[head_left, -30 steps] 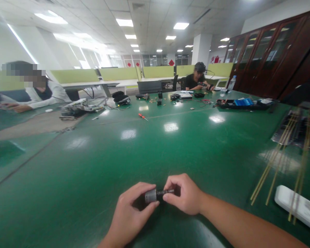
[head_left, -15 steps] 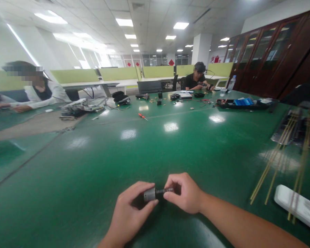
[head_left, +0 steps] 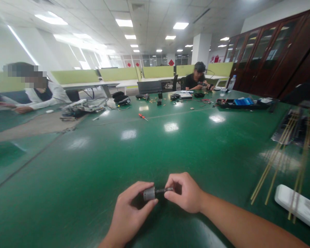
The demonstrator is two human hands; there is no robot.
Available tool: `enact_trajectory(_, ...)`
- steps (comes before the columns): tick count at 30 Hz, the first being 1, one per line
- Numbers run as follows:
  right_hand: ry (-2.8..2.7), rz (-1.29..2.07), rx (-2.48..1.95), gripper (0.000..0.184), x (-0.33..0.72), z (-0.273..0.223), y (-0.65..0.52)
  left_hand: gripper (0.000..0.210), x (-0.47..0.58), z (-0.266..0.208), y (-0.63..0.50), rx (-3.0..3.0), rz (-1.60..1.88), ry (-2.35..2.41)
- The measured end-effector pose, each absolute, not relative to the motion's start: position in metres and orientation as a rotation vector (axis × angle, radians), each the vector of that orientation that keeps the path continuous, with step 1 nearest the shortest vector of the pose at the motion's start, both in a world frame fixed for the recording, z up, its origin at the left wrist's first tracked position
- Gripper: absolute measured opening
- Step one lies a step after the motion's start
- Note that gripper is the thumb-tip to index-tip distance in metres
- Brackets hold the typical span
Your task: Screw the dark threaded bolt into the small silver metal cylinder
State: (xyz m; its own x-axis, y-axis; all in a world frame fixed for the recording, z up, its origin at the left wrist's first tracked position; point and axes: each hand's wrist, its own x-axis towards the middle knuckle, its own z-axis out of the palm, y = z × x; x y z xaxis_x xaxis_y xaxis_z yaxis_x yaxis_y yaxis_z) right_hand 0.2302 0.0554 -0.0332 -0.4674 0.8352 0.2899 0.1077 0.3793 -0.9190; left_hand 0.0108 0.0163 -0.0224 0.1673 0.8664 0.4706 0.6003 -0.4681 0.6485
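Between my two hands, low above the green table (head_left: 150,148), lies a hole saw (head_left: 149,194): a grey metal cup with a small hole in its side and a dark, thin shank pointing right. My left hand (head_left: 130,208) pinches the cup between thumb and fingers. The far end of the shank sits in the fingertips of my right hand (head_left: 184,193), whose curled fingers hide its tip. The tool is held nearly level. What is inside the cup does not show.
At right, thin yellow rods (head_left: 270,165) lie beside and over a white case (head_left: 299,208). A red screwdriver (head_left: 142,116) rests farther off. Across the back are a black tray with blue parts (head_left: 244,102), a black pouch (head_left: 121,98) and small parts. Two people sit at the far side.
My hands and the hole saw stay nearly in place; the cup has turned or shifted very slightly left. The person at left has moved their head and hands a little.
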Motion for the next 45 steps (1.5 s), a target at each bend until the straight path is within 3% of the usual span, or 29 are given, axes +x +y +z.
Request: enact_trajectory(45,-1.777,1.134,-0.837,0.009,0.2332,-0.0301,0.058,0.026,0.0064,-0.0251,0.0188,2.063,1.212,1.45)
